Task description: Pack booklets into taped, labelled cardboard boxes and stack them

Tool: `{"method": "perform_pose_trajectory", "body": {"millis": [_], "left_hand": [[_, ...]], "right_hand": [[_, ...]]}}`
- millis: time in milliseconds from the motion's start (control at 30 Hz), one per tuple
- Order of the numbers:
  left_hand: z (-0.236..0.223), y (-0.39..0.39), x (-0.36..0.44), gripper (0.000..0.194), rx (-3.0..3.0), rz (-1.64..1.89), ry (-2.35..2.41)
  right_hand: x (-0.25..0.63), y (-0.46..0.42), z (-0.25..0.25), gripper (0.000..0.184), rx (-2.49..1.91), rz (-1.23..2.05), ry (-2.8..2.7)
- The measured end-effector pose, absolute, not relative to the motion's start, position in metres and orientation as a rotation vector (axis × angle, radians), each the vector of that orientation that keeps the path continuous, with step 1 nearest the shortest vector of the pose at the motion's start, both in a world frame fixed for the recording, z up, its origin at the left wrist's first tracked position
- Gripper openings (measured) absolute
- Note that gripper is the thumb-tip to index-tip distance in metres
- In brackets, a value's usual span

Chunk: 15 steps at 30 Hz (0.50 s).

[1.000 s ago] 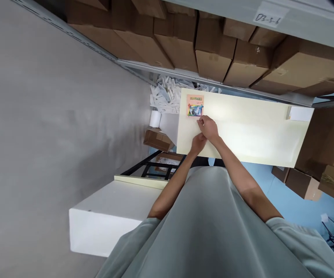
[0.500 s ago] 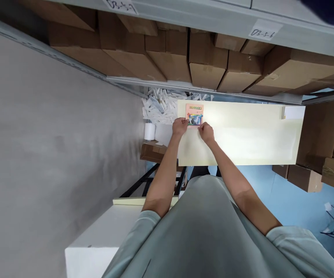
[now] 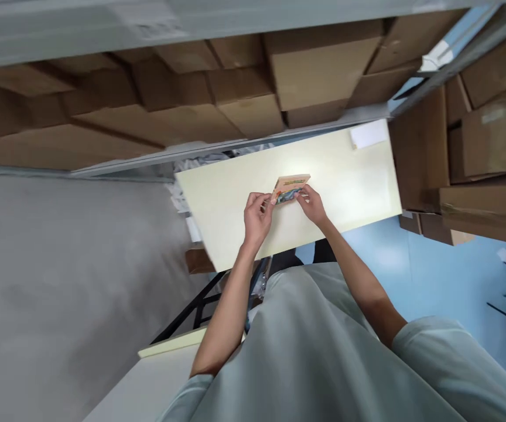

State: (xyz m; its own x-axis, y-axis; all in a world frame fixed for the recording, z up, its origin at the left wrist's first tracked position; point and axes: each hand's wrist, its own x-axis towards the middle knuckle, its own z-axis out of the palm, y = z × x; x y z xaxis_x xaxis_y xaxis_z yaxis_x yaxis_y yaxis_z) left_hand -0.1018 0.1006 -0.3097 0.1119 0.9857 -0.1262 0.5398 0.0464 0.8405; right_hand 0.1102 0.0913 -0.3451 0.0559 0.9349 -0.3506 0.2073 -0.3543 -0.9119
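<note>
Between my two hands is a small pink book (image 3: 291, 183) with a colourful picture on its cover, tilted up above the pale yellow tabletop (image 3: 231, 217). My left hand (image 3: 258, 215) pinches its left lower corner between thumb and fingers. On the right lower corner, my right hand (image 3: 311, 203) grips with the thumb on the cover. The underside of the book is hidden from me.
A white box-like item (image 3: 369, 135) lies at the tabletop's far right corner. Cardboard boxes (image 3: 323, 70) fill the shelf above, and more boxes (image 3: 494, 129) are stacked at right. A grey wall (image 3: 68, 264) stands at left. White scraps (image 3: 178, 196) lie beyond the table's left end.
My view has turned to the right. The book has been raised from near the tabletop and tipped, its cover now seen at a steep slant. Both hands still hold it.
</note>
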Motion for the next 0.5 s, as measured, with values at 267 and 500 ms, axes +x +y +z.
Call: {"method": "perform_pose_trajectory", "body": {"millis": [267, 500], "left_hand": [[-0.366, 0.036, 0.129, 0.010, 1.338, 0.404, 1.345], [-0.372, 0.043, 0.203, 0.012, 1.469, 0.254, 1.382]], "right_hand": [[0.338, 0.007, -0.342, 0.038, -2.064, 1.141, -1.047], [0.407, 0.007, -0.355, 0.034, -2.168, 1.063, -1.016]]}}
